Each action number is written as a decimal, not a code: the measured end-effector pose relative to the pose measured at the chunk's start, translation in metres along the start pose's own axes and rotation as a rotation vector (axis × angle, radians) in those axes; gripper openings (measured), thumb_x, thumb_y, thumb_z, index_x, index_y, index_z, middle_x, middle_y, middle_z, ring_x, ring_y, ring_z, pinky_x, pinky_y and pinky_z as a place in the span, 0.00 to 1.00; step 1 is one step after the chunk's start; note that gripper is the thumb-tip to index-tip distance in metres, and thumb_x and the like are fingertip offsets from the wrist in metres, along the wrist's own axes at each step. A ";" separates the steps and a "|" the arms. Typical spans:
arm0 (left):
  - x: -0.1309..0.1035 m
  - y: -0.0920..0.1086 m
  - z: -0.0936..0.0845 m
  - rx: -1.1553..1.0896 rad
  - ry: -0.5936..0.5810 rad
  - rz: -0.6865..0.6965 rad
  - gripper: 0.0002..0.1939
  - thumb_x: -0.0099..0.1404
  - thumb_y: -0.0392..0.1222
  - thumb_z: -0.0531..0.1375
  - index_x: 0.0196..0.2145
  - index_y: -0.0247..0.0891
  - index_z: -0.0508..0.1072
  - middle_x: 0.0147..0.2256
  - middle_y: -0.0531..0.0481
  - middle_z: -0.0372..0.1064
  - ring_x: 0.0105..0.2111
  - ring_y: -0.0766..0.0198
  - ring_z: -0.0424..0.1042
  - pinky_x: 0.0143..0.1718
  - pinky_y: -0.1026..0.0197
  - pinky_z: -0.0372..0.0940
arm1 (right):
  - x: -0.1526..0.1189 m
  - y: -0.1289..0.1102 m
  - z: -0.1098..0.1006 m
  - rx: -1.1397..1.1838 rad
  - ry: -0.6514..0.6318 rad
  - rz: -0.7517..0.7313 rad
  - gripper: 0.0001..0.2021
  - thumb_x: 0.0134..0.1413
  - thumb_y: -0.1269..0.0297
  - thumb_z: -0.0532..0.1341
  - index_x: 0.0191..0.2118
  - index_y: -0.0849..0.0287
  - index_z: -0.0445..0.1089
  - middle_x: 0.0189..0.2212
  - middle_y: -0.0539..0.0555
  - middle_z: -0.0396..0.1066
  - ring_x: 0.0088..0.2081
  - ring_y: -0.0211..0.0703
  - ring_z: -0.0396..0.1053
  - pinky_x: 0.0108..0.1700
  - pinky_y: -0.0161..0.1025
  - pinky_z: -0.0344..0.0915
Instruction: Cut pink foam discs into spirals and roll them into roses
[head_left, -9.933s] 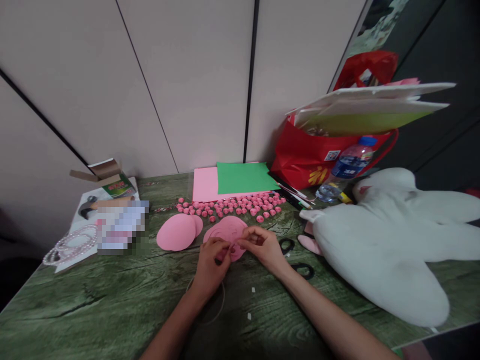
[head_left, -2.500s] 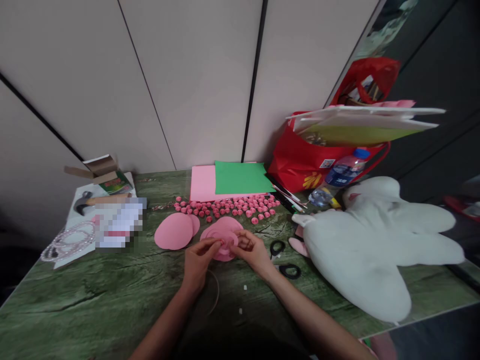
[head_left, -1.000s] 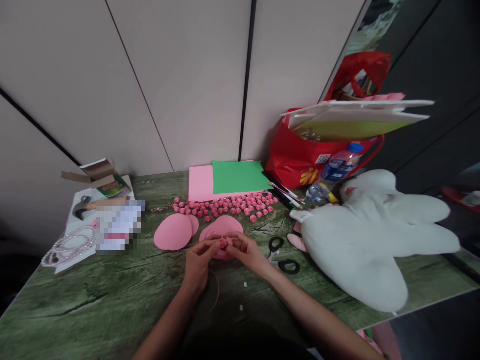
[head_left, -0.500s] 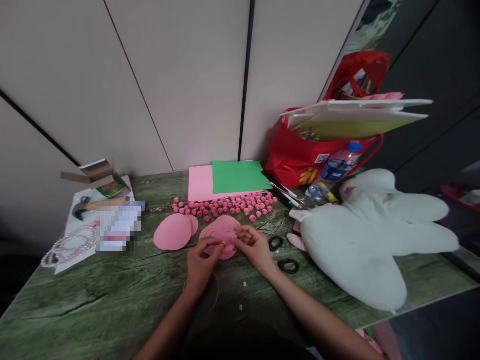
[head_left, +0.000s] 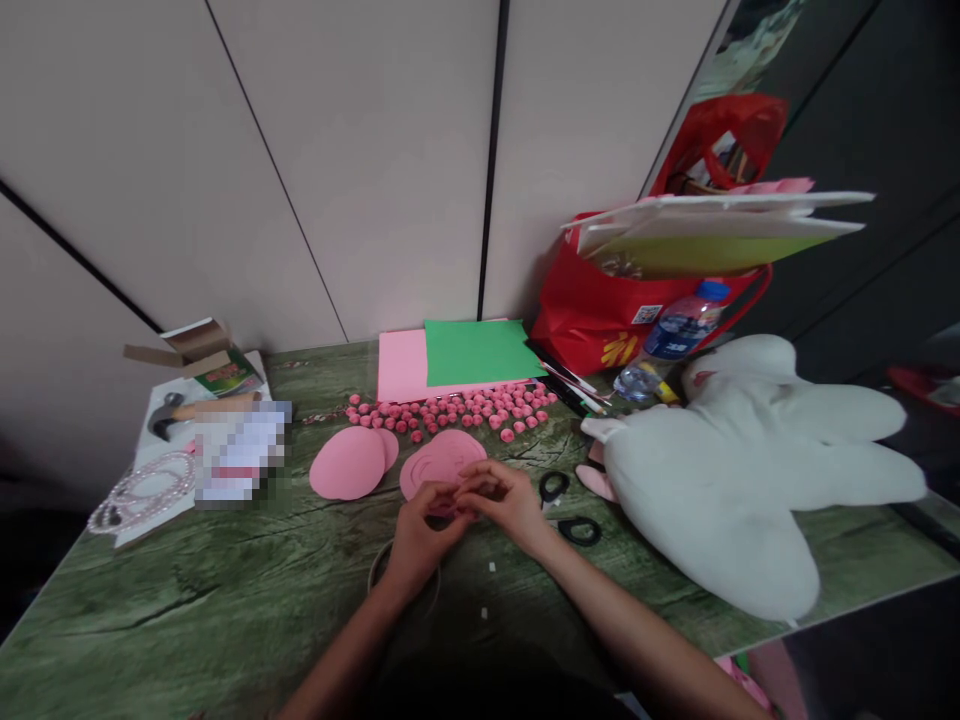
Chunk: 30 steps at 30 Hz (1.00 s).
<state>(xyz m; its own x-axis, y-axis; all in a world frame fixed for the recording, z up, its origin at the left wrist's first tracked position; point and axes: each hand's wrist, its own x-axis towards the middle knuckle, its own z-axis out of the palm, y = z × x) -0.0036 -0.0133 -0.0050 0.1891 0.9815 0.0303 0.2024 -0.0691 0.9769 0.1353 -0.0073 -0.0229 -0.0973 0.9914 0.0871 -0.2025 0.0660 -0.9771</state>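
My left hand and my right hand meet over the table with their fingertips pinched together. Between them is a small piece of pink paper, mostly hidden by the fingers. Just behind lies a stack of round pink paper pieces with curved cuts in them. More pink paper rounds lie to the left, their surfaces plain. Beyond the stacks, many small rolled pink paper flowers are spread in a long band. A roll of tape is partly covered by my left wrist.
Black-handled scissors lie right of my hands, beside a big white plush toy. Green paper, pens, a water bottle and a red bag stand behind. A hammer and bead strings are at left.
Both hands have come closer together and slightly nearer to me, and the fingertips now meet. More of the tape roll shows beside my left wrist.
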 end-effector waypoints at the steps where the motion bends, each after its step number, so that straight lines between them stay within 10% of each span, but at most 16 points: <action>1: 0.000 0.000 0.000 0.004 -0.001 0.005 0.12 0.47 0.39 0.64 0.33 0.36 0.73 0.31 0.48 0.73 0.31 0.61 0.72 0.35 0.60 0.65 | 0.000 0.000 0.000 -0.023 -0.006 -0.012 0.14 0.38 0.63 0.67 0.34 0.57 0.67 0.25 0.49 0.72 0.26 0.39 0.70 0.28 0.35 0.66; 17: 0.005 0.000 -0.007 -0.109 0.091 -0.017 0.04 0.48 0.39 0.64 0.21 0.35 0.75 0.24 0.49 0.73 0.28 0.62 0.70 0.33 0.63 0.63 | 0.003 -0.001 0.001 -0.290 0.082 -0.102 0.09 0.48 0.59 0.60 0.32 0.60 0.70 0.26 0.51 0.70 0.24 0.35 0.66 0.26 0.32 0.63; 30: 0.011 -0.009 -0.009 -0.312 0.268 -0.122 0.08 0.45 0.40 0.65 0.25 0.33 0.74 0.23 0.51 0.72 0.24 0.65 0.70 0.26 0.65 0.65 | 0.001 0.006 0.009 0.000 -0.098 0.139 0.14 0.42 0.54 0.63 0.25 0.62 0.67 0.19 0.47 0.68 0.20 0.33 0.64 0.25 0.32 0.63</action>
<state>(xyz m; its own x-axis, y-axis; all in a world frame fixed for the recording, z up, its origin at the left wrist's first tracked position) -0.0120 -0.0004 -0.0120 -0.0827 0.9937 -0.0757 -0.1007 0.0672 0.9926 0.1248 -0.0070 -0.0267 -0.2187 0.9753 -0.0304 -0.1809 -0.0711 -0.9809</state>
